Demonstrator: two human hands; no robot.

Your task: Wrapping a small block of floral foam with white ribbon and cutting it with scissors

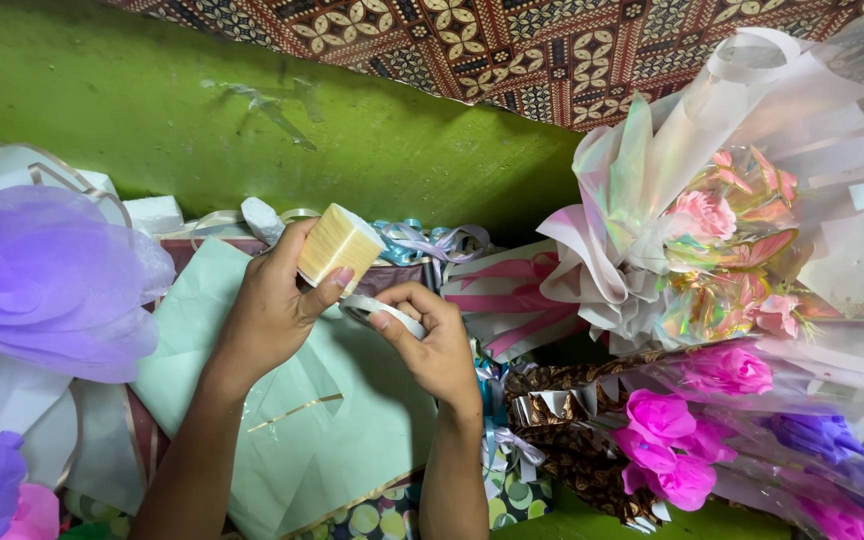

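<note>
Crowding me on every side, the clutter leaves little free room: only the green wall [252, 110] above my hands is bare, capped by a patterned cloth [512, 45] along the top edge. To my right, a big bouquet [722, 240] in iridescent wrap juts in, its pale bow just beside my right hand, with magenta paper flowers [667, 440] below it. To my left, a purple tulle flower [47, 280] bulges close to my left wrist. Beneath my forearms lies a mint paper sheet [352, 430] with a gold edge, sloping down toward me, and striped pink wrap [512, 290] shows behind my right hand.

My left hand [272, 310] rises from the lower left, wrist bent, fingers [337, 280] clamped on a yellow tape roll [339, 245]; the thumb presses its face, and the roll sits tilted above the sheet. My right hand [432, 345] comes up from below, curled, fingers [382, 320] pinched on the pale tape strip [392, 312] that curves out just under the roll. Both hands nearly touch in the middle.
</note>
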